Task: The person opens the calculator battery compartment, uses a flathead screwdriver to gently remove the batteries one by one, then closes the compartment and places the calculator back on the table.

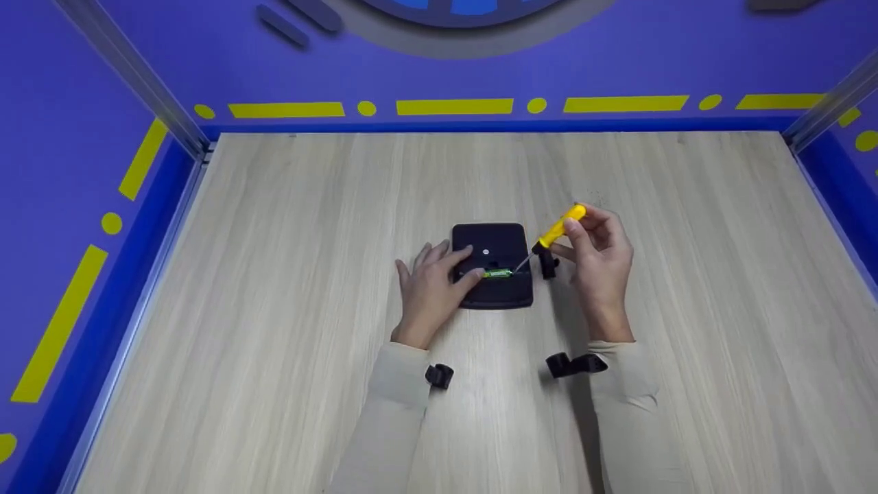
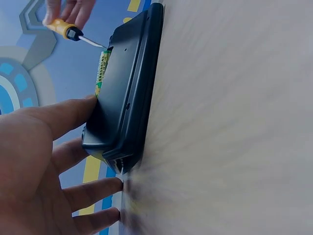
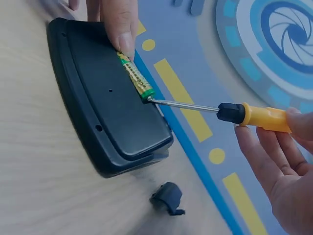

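Observation:
A black, flat device with rounded corners (image 1: pixel 495 296), like a desk calculator, lies on the table with its slotted underside up. A green and yellow battery (image 1: pixel 499 273) sits in its slot, one end slightly raised in the left wrist view. My left hand (image 1: pixel 431 291) rests on the device's left side, thumb pressing the battery's left end, other fingers spread along the edge. My right hand (image 1: pixel 603 264) grips the yellow handle of a screwdriver (image 3: pixel 266 117). The tip of its thin metal shaft touches the battery's other end.
A small black plastic piece (image 3: pixel 167 198) lies on the wooden table (image 1: pixel 274 309), just right of the device. Black mounts (image 1: pixel 576 364) are worn at both wrists. Blue panels with yellow marks (image 1: pixel 455 106) wall the table at the back and sides.

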A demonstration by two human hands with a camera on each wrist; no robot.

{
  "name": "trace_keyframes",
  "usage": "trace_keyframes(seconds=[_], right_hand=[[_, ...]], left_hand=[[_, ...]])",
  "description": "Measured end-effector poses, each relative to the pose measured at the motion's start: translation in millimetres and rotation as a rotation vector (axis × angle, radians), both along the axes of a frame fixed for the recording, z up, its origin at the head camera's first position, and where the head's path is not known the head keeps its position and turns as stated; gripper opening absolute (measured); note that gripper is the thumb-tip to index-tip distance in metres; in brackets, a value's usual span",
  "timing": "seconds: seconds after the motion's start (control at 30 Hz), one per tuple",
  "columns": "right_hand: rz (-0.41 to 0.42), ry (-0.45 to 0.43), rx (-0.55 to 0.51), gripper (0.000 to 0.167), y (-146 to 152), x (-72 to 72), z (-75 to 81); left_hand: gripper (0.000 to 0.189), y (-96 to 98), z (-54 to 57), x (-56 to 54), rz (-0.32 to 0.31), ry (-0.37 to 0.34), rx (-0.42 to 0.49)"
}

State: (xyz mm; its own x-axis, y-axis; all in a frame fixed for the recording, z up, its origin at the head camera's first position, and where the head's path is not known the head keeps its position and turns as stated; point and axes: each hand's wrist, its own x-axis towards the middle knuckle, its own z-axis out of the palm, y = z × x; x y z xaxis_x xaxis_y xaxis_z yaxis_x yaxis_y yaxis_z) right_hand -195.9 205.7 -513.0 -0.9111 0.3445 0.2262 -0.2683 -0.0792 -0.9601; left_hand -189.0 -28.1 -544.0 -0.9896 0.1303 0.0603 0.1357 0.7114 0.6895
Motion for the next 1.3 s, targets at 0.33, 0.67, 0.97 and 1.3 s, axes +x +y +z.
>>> trace_keyframes(seconds=[0.33,0.67,0.97,1.3], right_hand=[[-0.04,-0.086,-0.142,0.03,7.4,-4.6,-14.0],[-0.072,-0.162,-0.213,0.025,11.7,-5.2,-22.4],[-0.069,-0.141,-0.226,0.026,8.7,-4.5,-17.3],[-0.081,-0.149,-0.225,0.023,7.9,-3.1,-16.0]], left_hand=[[0.051,-0.6,0.3,0.4,0.004,-0.003,-0.008],[0.052,1.2,0.4,0.7,0.006,-0.007,-0.019],[0.052,1.5,-0.2,-0.3,0.011,-0.004,-0.012],[0.052,0.6,-1.3,0.3,0.014,-0.003,-0.002]])
